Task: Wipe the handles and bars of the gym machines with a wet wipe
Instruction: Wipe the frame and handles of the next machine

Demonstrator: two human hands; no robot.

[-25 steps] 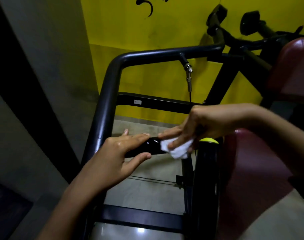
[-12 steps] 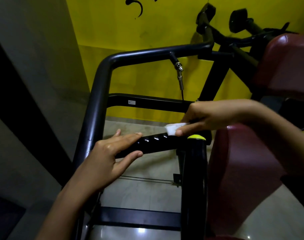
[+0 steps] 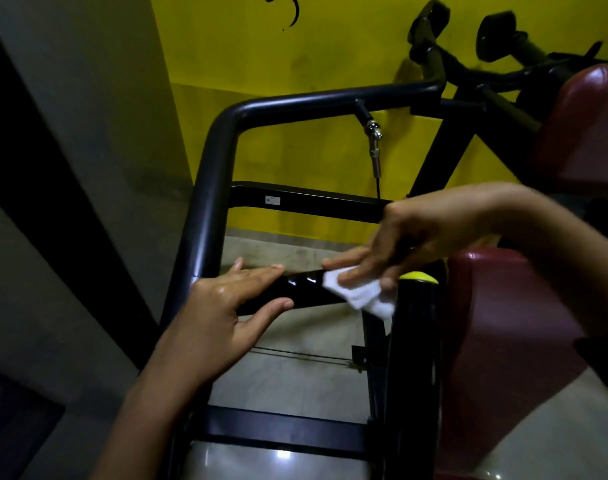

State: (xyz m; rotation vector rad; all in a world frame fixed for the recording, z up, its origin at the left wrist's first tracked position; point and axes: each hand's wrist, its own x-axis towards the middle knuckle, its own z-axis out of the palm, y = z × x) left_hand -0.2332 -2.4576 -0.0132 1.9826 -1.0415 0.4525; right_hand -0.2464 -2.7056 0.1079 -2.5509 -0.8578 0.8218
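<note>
Head view: wiping step on black handle [image 3: 307, 289], prob mid-way. Right hand [image 3: 409, 237] pinches wet wipe [image 3: 361, 295] onto handle's inner end, just beside yellow-capped post [image 3: 415, 341]. Left hand [image 3: 223, 306] flat, fingers straight, steadying outer end. Next: slide wipe toward left hand w/ firm pressure; left hand must clear.

My wipe [image 3: 364, 296]: soft white cloth. Handle [image 3: 309, 289]: glossy black, wet sheen. Frame tube [image 3: 219, 161]: matt black metal. Seat pad [image 3: 486, 323]: smooth.

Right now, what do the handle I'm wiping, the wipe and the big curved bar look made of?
The handle looks like glossy black rubber or plastic, with bright glints, perhaps from wetness. The wipe seems soft white nonwoven or paper, since it creases. The curved bar is probably painted metal tube with a dull satin sheen.
</note>
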